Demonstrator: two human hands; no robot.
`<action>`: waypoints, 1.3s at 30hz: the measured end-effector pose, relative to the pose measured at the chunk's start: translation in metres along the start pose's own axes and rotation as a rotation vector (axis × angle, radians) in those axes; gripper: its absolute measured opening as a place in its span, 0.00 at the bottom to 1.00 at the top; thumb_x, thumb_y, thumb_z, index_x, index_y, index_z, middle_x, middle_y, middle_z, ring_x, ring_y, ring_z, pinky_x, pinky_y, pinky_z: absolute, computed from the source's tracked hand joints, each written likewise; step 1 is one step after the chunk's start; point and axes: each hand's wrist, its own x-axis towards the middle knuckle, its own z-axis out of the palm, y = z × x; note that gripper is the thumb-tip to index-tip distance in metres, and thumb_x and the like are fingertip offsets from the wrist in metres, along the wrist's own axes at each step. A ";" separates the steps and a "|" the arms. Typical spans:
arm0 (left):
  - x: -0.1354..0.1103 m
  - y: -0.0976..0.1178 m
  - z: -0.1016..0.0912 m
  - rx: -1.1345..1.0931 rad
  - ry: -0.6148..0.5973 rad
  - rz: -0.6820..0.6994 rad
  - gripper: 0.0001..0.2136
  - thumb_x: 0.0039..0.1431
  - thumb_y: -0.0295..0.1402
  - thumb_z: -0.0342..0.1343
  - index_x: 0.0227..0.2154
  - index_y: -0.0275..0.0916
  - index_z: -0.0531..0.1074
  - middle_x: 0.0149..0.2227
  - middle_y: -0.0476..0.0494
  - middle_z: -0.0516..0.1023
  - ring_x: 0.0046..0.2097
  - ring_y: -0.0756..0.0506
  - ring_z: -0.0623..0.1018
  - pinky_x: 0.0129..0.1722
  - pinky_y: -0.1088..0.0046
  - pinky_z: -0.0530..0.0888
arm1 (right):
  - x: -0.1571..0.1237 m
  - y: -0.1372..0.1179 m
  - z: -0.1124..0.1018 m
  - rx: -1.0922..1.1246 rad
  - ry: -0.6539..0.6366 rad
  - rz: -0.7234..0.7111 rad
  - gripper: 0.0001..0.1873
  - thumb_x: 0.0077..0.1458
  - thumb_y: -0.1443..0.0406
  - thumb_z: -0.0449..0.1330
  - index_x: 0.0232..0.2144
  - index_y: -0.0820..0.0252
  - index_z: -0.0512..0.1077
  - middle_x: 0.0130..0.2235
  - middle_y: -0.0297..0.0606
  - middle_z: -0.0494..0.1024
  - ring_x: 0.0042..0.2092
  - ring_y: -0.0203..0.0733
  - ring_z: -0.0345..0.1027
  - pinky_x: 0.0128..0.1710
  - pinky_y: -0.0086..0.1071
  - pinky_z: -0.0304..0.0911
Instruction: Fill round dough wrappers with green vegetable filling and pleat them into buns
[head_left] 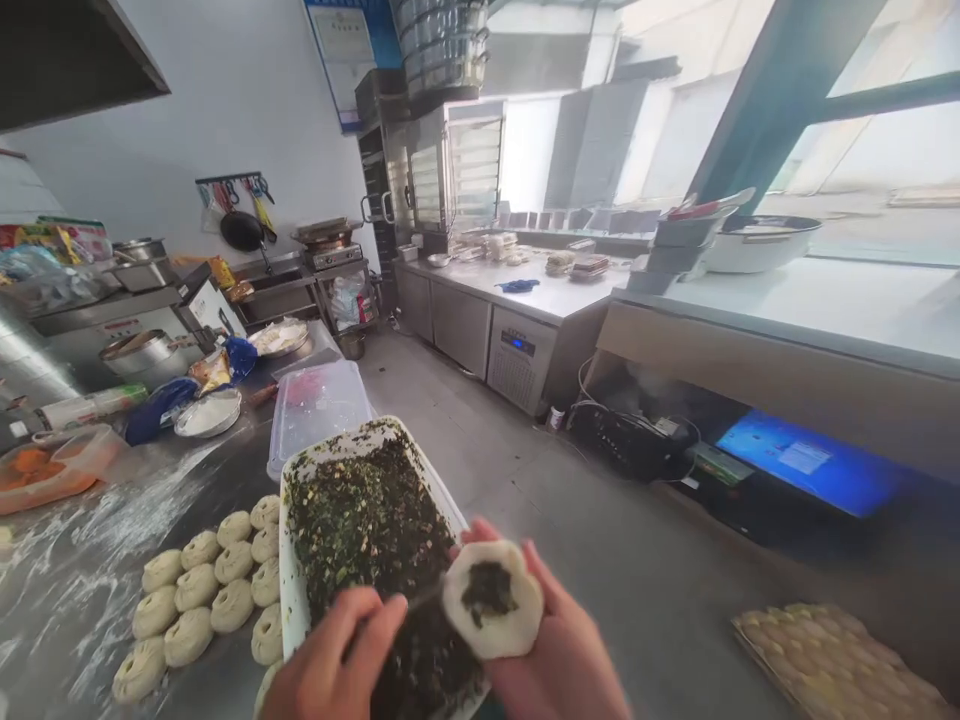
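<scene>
My right hand [566, 650] is cupped palm up around a round dough wrapper [525, 622]. Dark green chopped filling [489, 592] sits in the wrapper's middle, and the dough around it is still open. To the left, my left hand [337, 650] is closed, thumb pressed to the fingers. A thin, blurred shape seems to run from it towards the wrapper; its kind cannot be made out. Below and beyond both hands lies a white tub [439, 485] holding chopped greens filling [360, 510]. Rows of pleated buns [196, 588] stand left of the tub on the floured worktop [82, 600].
A clear plastic lid [319, 405] lies beyond the tub. Further left are a bowl of flour [208, 412] and an orange-stained plastic container [60, 465]. At lower right there is a tray of pale rounded pieces [840, 655]. A steel counter [457, 315] runs along the windows.
</scene>
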 end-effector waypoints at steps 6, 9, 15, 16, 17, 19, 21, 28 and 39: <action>0.040 -0.012 0.000 0.126 -0.535 -0.095 0.22 0.62 0.18 0.47 0.52 0.44 0.76 0.44 0.42 0.78 0.38 0.43 0.83 0.36 0.67 0.78 | -0.005 -0.053 -0.013 0.002 0.055 -0.125 0.32 0.60 0.67 0.51 0.65 0.72 0.67 0.56 0.62 0.80 0.55 0.63 0.78 0.45 0.52 0.82; 0.053 0.000 0.016 0.087 -0.582 -0.035 0.19 0.56 0.15 0.50 0.44 0.39 0.77 0.44 0.41 0.77 0.39 0.42 0.82 0.37 0.69 0.77 | 0.002 -0.059 -0.025 -0.027 0.136 -0.119 0.31 0.60 0.72 0.50 0.65 0.68 0.67 0.52 0.58 0.83 0.52 0.62 0.80 0.44 0.55 0.82; 0.052 0.012 0.024 -0.052 -0.658 0.059 0.11 0.57 0.21 0.53 0.35 0.41 0.77 0.38 0.44 0.77 0.31 0.45 0.79 0.31 0.71 0.72 | -0.001 -0.061 -0.035 0.046 0.229 -0.158 0.32 0.60 0.76 0.48 0.66 0.73 0.64 0.55 0.66 0.79 0.49 0.60 0.82 0.36 0.45 0.85; 0.050 0.012 0.023 -0.076 -0.661 0.060 0.11 0.58 0.22 0.52 0.35 0.42 0.77 0.37 0.45 0.77 0.31 0.45 0.79 0.31 0.71 0.71 | -0.002 -0.062 -0.036 0.051 0.245 -0.167 0.32 0.59 0.76 0.48 0.66 0.74 0.64 0.55 0.67 0.79 0.49 0.60 0.82 0.35 0.44 0.85; 0.049 0.012 0.021 -0.102 -0.665 0.058 0.11 0.59 0.22 0.52 0.34 0.43 0.78 0.36 0.45 0.77 0.31 0.45 0.79 0.31 0.71 0.71 | -0.002 -0.064 -0.038 0.054 0.261 -0.173 0.33 0.59 0.76 0.48 0.66 0.74 0.63 0.55 0.67 0.79 0.49 0.60 0.82 0.35 0.44 0.85; 0.047 0.012 0.018 -0.159 -0.669 0.049 0.12 0.61 0.24 0.51 0.33 0.44 0.78 0.36 0.46 0.78 0.33 0.45 0.80 0.33 0.70 0.70 | -0.003 -0.067 -0.045 0.055 0.284 -0.165 0.32 0.59 0.76 0.48 0.66 0.73 0.64 0.54 0.66 0.80 0.48 0.61 0.82 0.35 0.46 0.85; 0.045 0.013 0.014 -0.219 -0.667 0.028 0.13 0.63 0.25 0.50 0.33 0.45 0.79 0.36 0.46 0.79 0.35 0.45 0.81 0.35 0.70 0.69 | -0.004 -0.069 -0.055 0.048 0.300 -0.150 0.32 0.59 0.77 0.47 0.65 0.70 0.66 0.52 0.63 0.81 0.48 0.61 0.82 0.37 0.49 0.85; 0.039 0.009 0.005 -0.510 -0.673 -0.161 0.17 0.63 0.28 0.51 0.42 0.51 0.84 0.40 0.51 0.83 0.42 0.46 0.81 0.44 0.72 0.70 | -0.005 -0.072 -0.072 0.047 0.366 -0.124 0.31 0.58 0.78 0.47 0.61 0.61 0.70 0.49 0.55 0.83 0.41 0.56 0.83 0.36 0.55 0.83; 0.042 -0.024 0.003 -0.936 -0.757 -0.678 0.24 0.59 0.40 0.60 0.54 0.30 0.76 0.22 0.54 0.71 0.24 0.50 0.71 0.27 0.75 0.64 | -0.007 -0.057 -0.014 -0.066 0.254 -0.218 0.16 0.57 0.77 0.52 0.39 0.65 0.79 0.37 0.52 0.85 0.38 0.52 0.82 0.36 0.44 0.82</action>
